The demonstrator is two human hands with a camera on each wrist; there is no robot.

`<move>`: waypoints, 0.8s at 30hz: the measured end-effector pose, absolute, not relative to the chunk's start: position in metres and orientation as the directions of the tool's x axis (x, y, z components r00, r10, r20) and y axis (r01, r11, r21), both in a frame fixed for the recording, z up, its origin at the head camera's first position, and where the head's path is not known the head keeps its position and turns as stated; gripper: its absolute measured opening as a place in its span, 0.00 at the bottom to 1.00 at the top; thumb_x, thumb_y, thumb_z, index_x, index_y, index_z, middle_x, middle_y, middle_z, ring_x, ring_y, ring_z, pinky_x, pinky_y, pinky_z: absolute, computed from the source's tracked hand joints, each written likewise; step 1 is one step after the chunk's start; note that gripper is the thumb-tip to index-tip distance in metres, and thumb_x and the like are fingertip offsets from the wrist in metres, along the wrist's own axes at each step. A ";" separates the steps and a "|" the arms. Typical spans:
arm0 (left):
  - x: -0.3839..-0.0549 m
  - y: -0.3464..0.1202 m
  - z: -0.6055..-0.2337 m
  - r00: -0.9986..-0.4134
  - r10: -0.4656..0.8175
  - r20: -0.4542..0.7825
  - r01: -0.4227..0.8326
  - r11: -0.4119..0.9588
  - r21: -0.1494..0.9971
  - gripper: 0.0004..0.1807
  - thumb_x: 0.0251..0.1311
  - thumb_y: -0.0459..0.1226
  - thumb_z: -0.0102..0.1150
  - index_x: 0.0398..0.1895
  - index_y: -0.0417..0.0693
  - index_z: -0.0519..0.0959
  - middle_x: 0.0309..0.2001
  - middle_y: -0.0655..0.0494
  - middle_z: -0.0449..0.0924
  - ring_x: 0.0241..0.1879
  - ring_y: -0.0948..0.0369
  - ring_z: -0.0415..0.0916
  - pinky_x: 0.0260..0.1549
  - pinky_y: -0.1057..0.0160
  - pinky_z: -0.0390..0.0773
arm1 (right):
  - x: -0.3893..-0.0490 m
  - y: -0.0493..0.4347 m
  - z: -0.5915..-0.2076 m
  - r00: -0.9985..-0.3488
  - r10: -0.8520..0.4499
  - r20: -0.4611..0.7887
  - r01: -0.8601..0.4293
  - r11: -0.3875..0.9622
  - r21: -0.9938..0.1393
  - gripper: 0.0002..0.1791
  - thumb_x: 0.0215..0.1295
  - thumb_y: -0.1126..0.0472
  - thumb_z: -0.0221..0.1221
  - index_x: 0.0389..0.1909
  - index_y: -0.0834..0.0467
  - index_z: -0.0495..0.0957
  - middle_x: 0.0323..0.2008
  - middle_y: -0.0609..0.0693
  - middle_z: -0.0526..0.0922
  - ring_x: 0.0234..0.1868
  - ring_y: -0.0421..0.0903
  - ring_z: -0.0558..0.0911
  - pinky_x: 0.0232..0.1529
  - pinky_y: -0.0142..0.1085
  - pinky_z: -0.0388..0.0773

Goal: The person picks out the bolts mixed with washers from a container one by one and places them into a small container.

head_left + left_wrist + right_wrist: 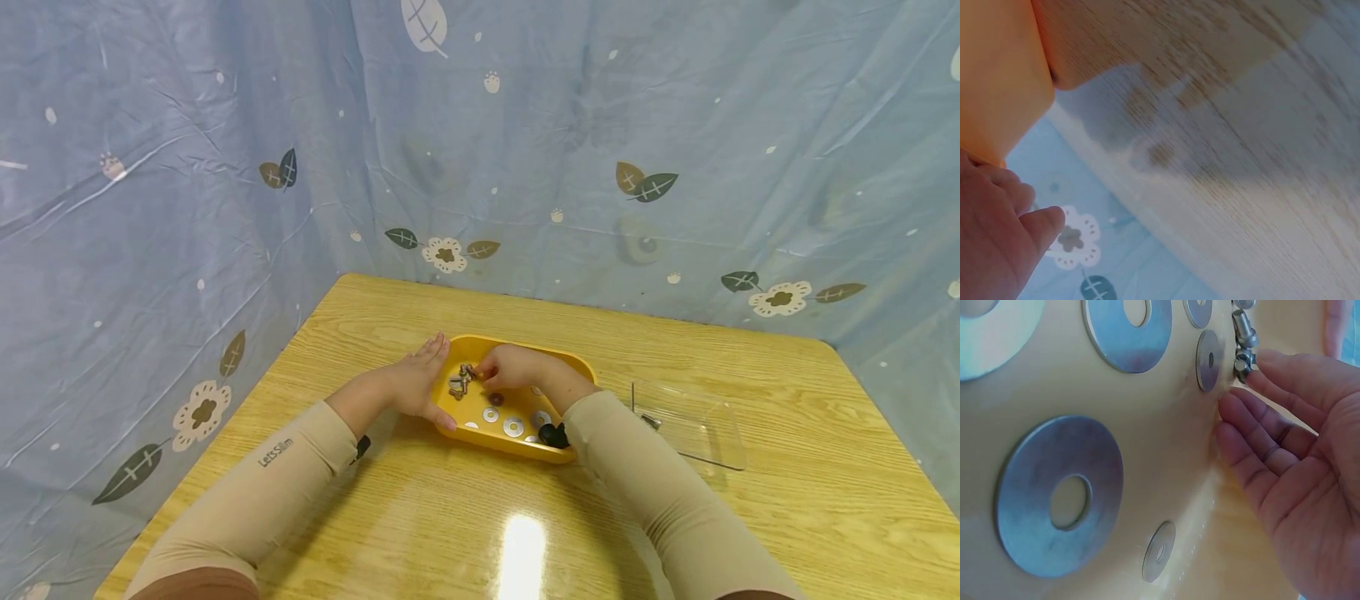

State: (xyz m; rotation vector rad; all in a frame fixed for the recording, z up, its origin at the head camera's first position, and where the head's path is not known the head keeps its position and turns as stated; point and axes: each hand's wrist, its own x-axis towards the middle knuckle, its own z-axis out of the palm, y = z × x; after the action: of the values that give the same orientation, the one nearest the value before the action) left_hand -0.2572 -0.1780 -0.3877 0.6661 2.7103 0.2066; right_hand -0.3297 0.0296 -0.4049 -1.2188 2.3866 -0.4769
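One yellow tray of bolts sits on the worktop before a blue curtain in the head view, one clear box to its right, the right sleeve crossing the tray's edge. The left wrist view shows the left hand, released, against the tray. In the right wrist view six washers lie beside the right hand, at the bolts, whether grasping I cannot tell.

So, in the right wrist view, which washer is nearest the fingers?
The small dark washer left of the lowest bolt; other washers lie farther from the fingers.
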 end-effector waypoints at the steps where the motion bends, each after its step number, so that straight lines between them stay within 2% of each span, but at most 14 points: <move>1: -0.257 -0.178 -0.388 -0.832 0.473 -0.291 0.423 0.879 0.220 0.73 0.33 0.72 0.57 0.70 0.37 0.30 0.70 0.41 0.22 0.70 0.49 0.26 0.65 0.46 0.44 | -0.330 0.030 -0.405 -0.533 -0.821 -0.205 -0.680 0.560 -0.474 0.04 0.59 0.65 0.58 0.32 0.60 0.80 0.18 0.42 0.69 0.19 0.37 0.65 0.24 0.27 0.62; 3: -0.257 -0.178 -0.387 -0.831 0.474 -0.291 0.424 0.879 0.221 0.73 0.34 0.71 0.57 0.70 0.37 0.29 0.70 0.41 0.22 0.70 0.49 0.26 0.65 0.46 0.44 | -0.330 0.030 -0.406 -0.548 -0.811 -0.204 -0.666 0.571 -0.480 0.03 0.59 0.65 0.59 0.29 0.59 0.80 0.17 0.42 0.69 0.19 0.37 0.65 0.24 0.27 0.62; 5: -0.256 -0.178 -0.386 -0.829 0.476 -0.292 0.426 0.877 0.221 0.73 0.34 0.71 0.57 0.70 0.37 0.29 0.70 0.41 0.22 0.70 0.49 0.26 0.65 0.46 0.44 | -0.330 0.031 -0.406 -0.564 -0.800 -0.203 -0.647 0.581 -0.493 0.04 0.58 0.65 0.59 0.33 0.61 0.80 0.20 0.42 0.72 0.21 0.36 0.67 0.25 0.26 0.65; 8: -0.256 -0.177 -0.385 -0.825 0.483 -0.292 0.430 0.873 0.229 0.73 0.33 0.72 0.57 0.70 0.37 0.30 0.70 0.41 0.21 0.70 0.48 0.26 0.64 0.45 0.44 | -0.330 0.032 -0.408 -0.592 -0.780 -0.201 -0.607 0.596 -0.525 0.16 0.57 0.65 0.60 0.47 0.61 0.77 0.25 0.44 0.77 0.24 0.37 0.72 0.28 0.27 0.70; 10: -0.256 -0.177 -0.385 -0.823 0.487 -0.293 0.432 0.871 0.234 0.74 0.32 0.73 0.56 0.70 0.37 0.30 0.70 0.42 0.20 0.70 0.48 0.26 0.64 0.45 0.44 | -0.330 0.031 -0.409 -0.611 -0.766 -0.201 -0.576 0.604 -0.551 0.25 0.57 0.65 0.61 0.57 0.61 0.71 0.28 0.45 0.79 0.26 0.38 0.74 0.30 0.29 0.72; 12: -0.256 -0.177 -0.384 -0.822 0.486 -0.296 0.432 0.872 0.231 0.74 0.31 0.73 0.55 0.70 0.37 0.29 0.69 0.42 0.19 0.70 0.48 0.25 0.64 0.45 0.44 | -0.330 0.029 -0.411 -0.620 -0.762 -0.189 -0.569 0.602 -0.561 0.28 0.57 0.65 0.61 0.59 0.61 0.68 0.27 0.46 0.78 0.26 0.39 0.74 0.30 0.29 0.72; 16: -0.257 -0.178 -0.384 -0.822 0.486 -0.296 0.436 0.873 0.220 0.75 0.30 0.75 0.53 0.69 0.37 0.29 0.70 0.41 0.20 0.70 0.49 0.25 0.65 0.46 0.44 | -0.331 0.025 -0.415 -0.627 -0.761 -0.166 -0.588 0.602 -0.540 0.28 0.58 0.64 0.60 0.61 0.61 0.67 0.25 0.44 0.77 0.24 0.38 0.73 0.29 0.29 0.71; 24: -0.255 -0.178 -0.383 -0.821 0.492 -0.289 0.434 0.867 0.244 0.74 0.33 0.72 0.57 0.70 0.36 0.30 0.69 0.40 0.20 0.70 0.48 0.26 0.64 0.45 0.43 | -0.331 0.018 -0.421 -0.660 -0.741 -0.122 -0.632 0.636 -0.444 0.21 0.57 0.65 0.61 0.53 0.61 0.73 0.21 0.44 0.74 0.21 0.37 0.71 0.26 0.27 0.69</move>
State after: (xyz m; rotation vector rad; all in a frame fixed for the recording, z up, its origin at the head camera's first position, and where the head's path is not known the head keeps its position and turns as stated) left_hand -0.2549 -0.1778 -0.3834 0.6912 2.6954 0.2375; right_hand -0.3306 0.0184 -0.4215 -1.1063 2.5657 -0.5315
